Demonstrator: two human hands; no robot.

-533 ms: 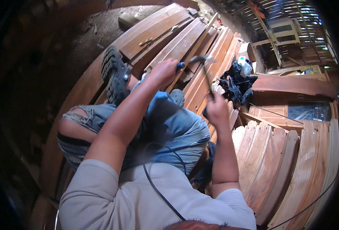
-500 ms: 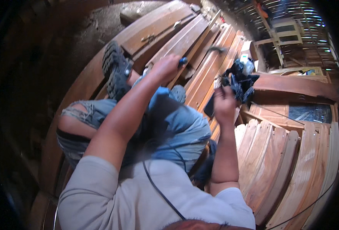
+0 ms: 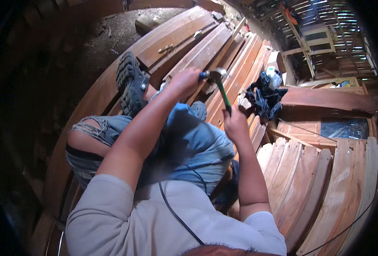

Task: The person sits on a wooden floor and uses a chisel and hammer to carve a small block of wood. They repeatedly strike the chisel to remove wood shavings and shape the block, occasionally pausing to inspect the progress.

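My left hand (image 3: 186, 82) is closed around a blue-handled tool (image 3: 204, 75); only its blue end shows past my fingers, and its other end is hidden. In my right hand (image 3: 236, 123) is a hammer (image 3: 222, 91) with a green and black handle, gripped near the handle's lower end. The metal hammer head sits right beside the blue end, but I cannot tell whether they touch. Both hands are over long brown wooden boards (image 3: 197, 50), beyond my bent legs in torn jeans (image 3: 197, 136).
A black plastic bag (image 3: 263, 96) with a clear plastic item lies on the boards at right. Pale shaped slats (image 3: 295, 170) are stacked to my right. Behind them lies a wooden panel with a dark pane (image 3: 345, 128). A thin black cable (image 3: 178, 211) runs down my shirt.
My right hand has swung left and slightly down, bringing the hammer head from a blurred spot above right to beside the blue end. My left hand has stayed nearly still.
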